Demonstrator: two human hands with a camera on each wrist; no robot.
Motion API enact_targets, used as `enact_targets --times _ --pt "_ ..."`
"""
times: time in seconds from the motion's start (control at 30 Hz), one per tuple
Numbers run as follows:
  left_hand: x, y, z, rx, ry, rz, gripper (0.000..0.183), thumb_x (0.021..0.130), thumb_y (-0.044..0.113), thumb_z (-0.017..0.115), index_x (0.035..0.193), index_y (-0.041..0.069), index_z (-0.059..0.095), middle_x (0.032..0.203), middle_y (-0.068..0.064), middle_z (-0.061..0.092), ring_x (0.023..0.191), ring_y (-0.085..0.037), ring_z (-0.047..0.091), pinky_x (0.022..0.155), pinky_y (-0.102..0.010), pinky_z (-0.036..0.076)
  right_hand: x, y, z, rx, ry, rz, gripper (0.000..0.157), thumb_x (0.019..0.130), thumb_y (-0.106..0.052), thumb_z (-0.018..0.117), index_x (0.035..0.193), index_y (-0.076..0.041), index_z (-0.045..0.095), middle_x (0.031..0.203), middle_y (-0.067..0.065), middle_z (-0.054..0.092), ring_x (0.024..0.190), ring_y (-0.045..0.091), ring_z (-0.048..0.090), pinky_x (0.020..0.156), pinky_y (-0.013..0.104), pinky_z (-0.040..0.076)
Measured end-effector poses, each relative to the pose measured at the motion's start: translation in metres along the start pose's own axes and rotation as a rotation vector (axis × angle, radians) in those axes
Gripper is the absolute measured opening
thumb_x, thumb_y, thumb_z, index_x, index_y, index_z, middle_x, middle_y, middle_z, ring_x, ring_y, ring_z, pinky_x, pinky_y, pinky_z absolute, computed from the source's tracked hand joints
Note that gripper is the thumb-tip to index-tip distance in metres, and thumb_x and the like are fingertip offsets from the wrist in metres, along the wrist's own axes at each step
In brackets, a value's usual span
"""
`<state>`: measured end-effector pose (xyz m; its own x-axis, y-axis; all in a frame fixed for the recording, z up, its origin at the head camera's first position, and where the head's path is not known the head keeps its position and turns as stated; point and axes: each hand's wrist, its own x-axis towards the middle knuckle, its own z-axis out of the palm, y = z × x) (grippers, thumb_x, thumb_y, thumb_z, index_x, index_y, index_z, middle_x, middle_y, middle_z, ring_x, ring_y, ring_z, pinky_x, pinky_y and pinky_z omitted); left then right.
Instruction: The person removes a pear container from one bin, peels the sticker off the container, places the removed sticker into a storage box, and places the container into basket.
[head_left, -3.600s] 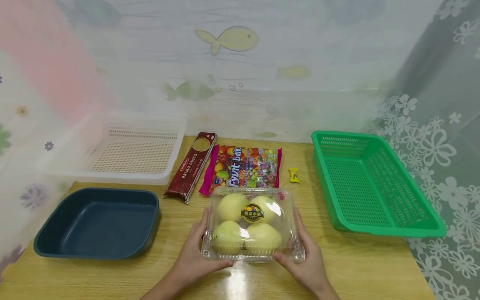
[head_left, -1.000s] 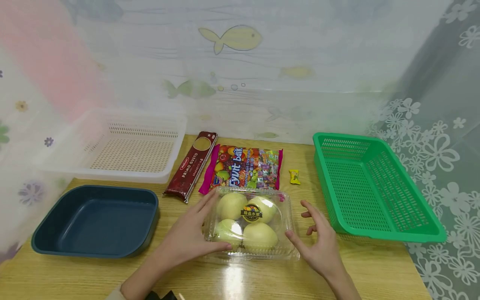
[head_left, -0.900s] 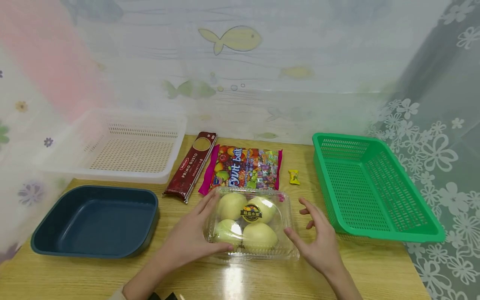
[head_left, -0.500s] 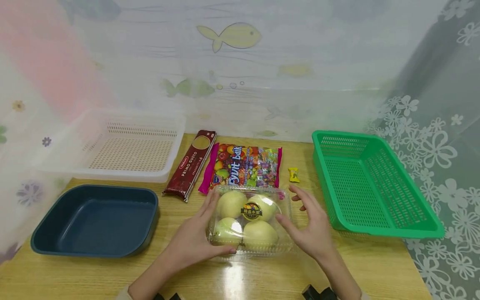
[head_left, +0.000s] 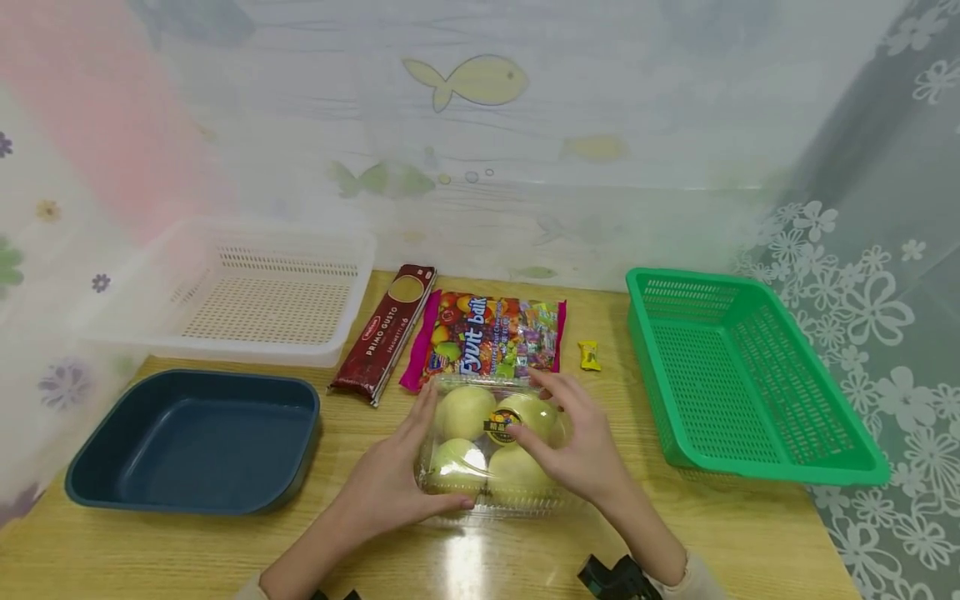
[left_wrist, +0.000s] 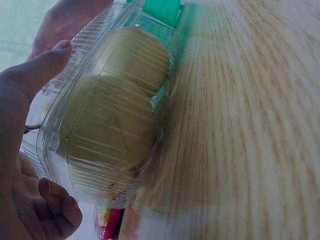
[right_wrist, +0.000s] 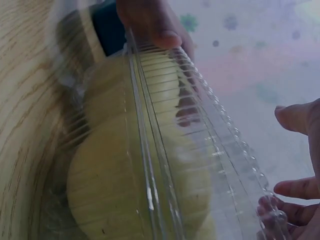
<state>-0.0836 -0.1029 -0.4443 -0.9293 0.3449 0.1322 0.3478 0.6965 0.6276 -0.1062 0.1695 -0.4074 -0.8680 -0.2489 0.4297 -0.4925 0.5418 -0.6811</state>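
A clear plastic fruit box [head_left: 491, 503] with several round, pale yellow-green fruits [head_left: 465, 414] sits at the table's front middle. Its lid is closed and carries a black and gold label. My left hand [head_left: 386, 475] holds the box's left side, thumb along the near edge and fingers toward the far corner. Over the right half of the lid reaches my right hand [head_left: 581, 454], thumb above the label and fingertips at the far edge. The right wrist view shows its thumb [right_wrist: 296, 119] spread clear of the lid, with lower fingertips [right_wrist: 295, 190] by the rim.
Behind the box lie a fruit candy bag [head_left: 495, 333], a red spaghetti pack [head_left: 386, 333] and a small yellow wrapped candy [head_left: 588, 356]. A dark blue basin [head_left: 195, 500] and a white basket [head_left: 262, 350] stand left, a green basket [head_left: 780, 467] right.
Earlier both hands held the box by its sides. The right hand then came off the right side and has moved left over the lid. The left hand stays on the box, which has barely shifted.
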Motion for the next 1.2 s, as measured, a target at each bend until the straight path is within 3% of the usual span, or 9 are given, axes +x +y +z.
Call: enact_targets --times 0.23,0.5,0.57,0.8,0.97,1.2 --pt "0.0 -0.001 0.002 0.002 0.0 -0.006 0.146 0.066 0.067 0.094 0.173 0.023 0.004 0.177 -0.004 0.012 0.133 -0.052 0.058 0.102 -0.062 0.055 0.002 0.003 0.01 -0.015 -0.064 -0.01 0.065 0.089 -0.027 0.086 0.145 -0.003 0.062 0.118 0.009 0.069 0.095 0.019 0.06 0.077 0.036 0.056" --pt "0.001 0.0 0.0 0.021 -0.006 -0.005 0.145 0.067 0.07 0.092 0.173 0.02 0.006 0.178 -0.006 0.013 0.131 -0.052 0.059 0.1 -0.062 0.055 0.001 0.005 0.012 -0.086 -0.094 0.028 0.06 0.09 -0.033 0.086 0.139 -0.005 0.068 0.119 0.007 0.068 0.089 0.018 0.057 0.075 0.038 0.055" --pt "0.001 -0.001 0.001 0.024 -0.003 0.001 0.145 0.067 0.07 0.092 0.173 0.02 0.006 0.178 -0.007 0.014 0.13 -0.052 0.06 0.1 -0.062 0.055 0.0 0.006 0.012 -0.129 -0.092 0.022 0.058 0.089 -0.034 0.087 0.135 -0.003 0.07 0.12 0.008 0.068 0.094 0.02 0.059 0.08 0.04 0.057" --pt "0.0 -0.002 0.003 0.011 0.012 0.011 0.146 0.066 0.07 0.092 0.173 0.02 0.007 0.177 -0.007 0.015 0.13 -0.052 0.06 0.101 -0.06 0.055 -0.014 0.006 0.013 -0.281 -0.029 0.009 0.05 0.085 -0.031 0.09 0.118 0.004 0.077 0.111 0.007 0.064 0.116 0.027 0.06 0.101 0.05 0.055" --pt "0.001 -0.002 0.006 0.0 0.0 0.02 0.145 0.065 0.069 0.093 0.173 0.019 0.009 0.177 -0.005 0.014 0.133 -0.05 0.059 0.104 -0.06 0.053 -0.027 0.008 0.013 -0.313 0.068 -0.023 0.04 0.081 -0.024 0.093 0.108 0.002 0.081 0.104 0.005 0.066 0.108 0.024 0.062 0.094 0.047 0.057" --pt "0.0 0.0 0.005 0.01 0.015 0.01 0.145 0.065 0.068 0.094 0.173 0.019 0.009 0.177 -0.005 0.014 0.134 -0.05 0.058 0.104 -0.062 0.053 -0.03 0.014 0.018 -0.278 0.148 -0.158 0.028 0.075 -0.018 0.097 0.094 -0.002 0.083 0.094 0.001 0.067 0.093 0.014 0.06 0.081 0.032 0.058"
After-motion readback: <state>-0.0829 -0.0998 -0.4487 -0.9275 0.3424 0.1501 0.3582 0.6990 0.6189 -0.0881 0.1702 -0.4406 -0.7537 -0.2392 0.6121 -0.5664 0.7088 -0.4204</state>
